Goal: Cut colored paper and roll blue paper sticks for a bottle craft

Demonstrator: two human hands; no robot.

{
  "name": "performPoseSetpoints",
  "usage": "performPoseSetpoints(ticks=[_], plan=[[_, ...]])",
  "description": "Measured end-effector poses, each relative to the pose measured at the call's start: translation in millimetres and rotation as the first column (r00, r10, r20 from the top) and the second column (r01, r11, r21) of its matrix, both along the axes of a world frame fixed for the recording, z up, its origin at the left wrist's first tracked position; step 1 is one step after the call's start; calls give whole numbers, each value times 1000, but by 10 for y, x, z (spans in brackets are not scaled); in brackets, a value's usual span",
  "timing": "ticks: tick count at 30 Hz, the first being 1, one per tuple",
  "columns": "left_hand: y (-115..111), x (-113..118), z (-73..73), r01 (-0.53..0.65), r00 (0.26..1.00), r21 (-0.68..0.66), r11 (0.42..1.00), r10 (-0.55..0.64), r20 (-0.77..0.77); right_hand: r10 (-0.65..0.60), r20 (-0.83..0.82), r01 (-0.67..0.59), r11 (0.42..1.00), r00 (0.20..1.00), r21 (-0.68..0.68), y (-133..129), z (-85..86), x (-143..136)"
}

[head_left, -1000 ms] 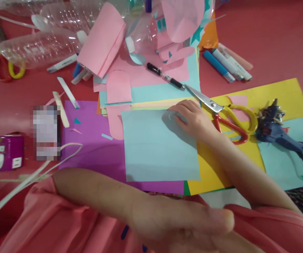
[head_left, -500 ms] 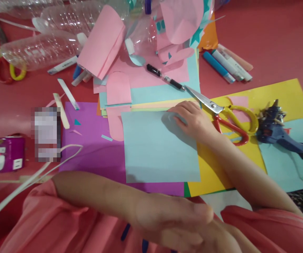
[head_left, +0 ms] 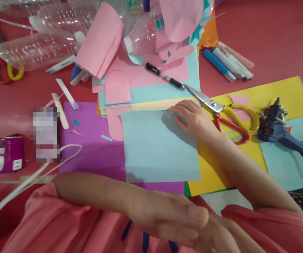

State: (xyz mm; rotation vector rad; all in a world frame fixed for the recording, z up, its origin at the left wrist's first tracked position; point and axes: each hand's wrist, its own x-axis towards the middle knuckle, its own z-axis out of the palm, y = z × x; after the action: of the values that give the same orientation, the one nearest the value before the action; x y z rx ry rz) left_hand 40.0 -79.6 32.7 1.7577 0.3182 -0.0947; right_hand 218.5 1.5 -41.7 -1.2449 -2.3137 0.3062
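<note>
A light blue sheet of paper (head_left: pixel 159 151) lies flat over purple and yellow sheets. My right hand (head_left: pixel 191 117) rests on its upper right corner, fingers spread and slightly bent, not gripping it. Low in the view, close to my body, is my left hand (head_left: pixel 169 218), away from the paper. Its visible fingers look stretched out, with nothing seen in them; its lower part is unclear. Just right of my right hand lie large scissors (head_left: pixel 213 105) with yellow and red handles, blades parted slightly. A black pen (head_left: pixel 164 75) touches their tip.
A blue glue gun (head_left: pixel 280 135) lies at the right with its cord. Markers (head_left: pixel 227 65) sit behind it. Clear plastic bottles (head_left: pixel 38 49), a rolled pink paper (head_left: pixel 101 40) and pink cut-outs (head_left: pixel 117 88) are at the back. At left are a purple power adapter (head_left: pixel 7 154) and white cables.
My left hand has shifted very slightly left near my body. My right hand stays on the light blue paper. The whole view has moved a little.
</note>
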Motion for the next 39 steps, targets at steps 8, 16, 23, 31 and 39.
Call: performPoseSetpoints(ticks=[8, 16, 23, 31, 39], plan=[[355, -241, -257, -219, 972, 426, 878, 157, 176, 8, 7, -8, 1000, 1000, 23, 9, -9, 7], [281, -420, -603, 26, 991, 903, 429, 110, -81, -18, 44, 15, 997, 999, 73, -85, 122, -41], [385, -388, -627, -14, 993, 922, 386, 114, -33, 48, 38, -51, 995, 998, 84, -274, 138, 22], [421, -512, -607, -232, 960, 954, 187, 199, 195, 67, 29, -68, 997, 997, 28, -322, 47, 61], [458, -537, -605, -158, 923, 957, 242, 381, 56, 67, 118, -80, 991, 991, 109, -337, 30, 35]])
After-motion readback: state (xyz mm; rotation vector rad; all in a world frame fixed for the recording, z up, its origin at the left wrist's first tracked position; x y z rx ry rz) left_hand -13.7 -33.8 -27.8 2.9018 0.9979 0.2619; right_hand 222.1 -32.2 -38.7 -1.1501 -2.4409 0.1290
